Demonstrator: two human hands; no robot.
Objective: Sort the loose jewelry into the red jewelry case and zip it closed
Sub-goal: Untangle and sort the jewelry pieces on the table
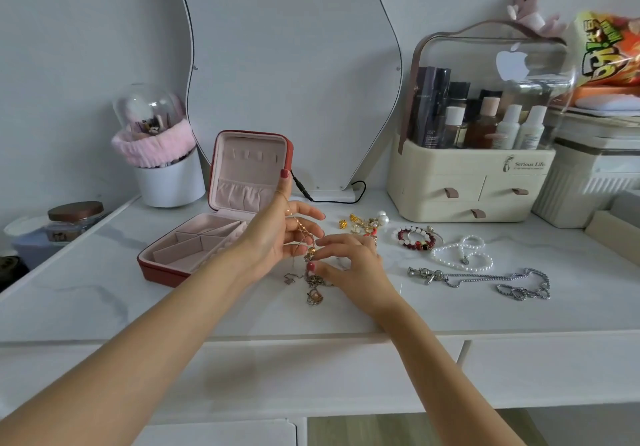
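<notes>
Both hands' grips pinch the thin gold chain [300, 229], strung from left hand [277, 234] to right hand [349, 262].

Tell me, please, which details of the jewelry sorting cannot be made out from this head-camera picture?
- Head view: the left hand covers the right side of the red jewelry case, so those compartments are hidden.
- The tangle of fine chains is too small and knotted to count the pieces.
- The right hand hides part of that tangle.
- The case's zipper is too small to see.
- The small gold pieces are too tiny to identify.
</notes>
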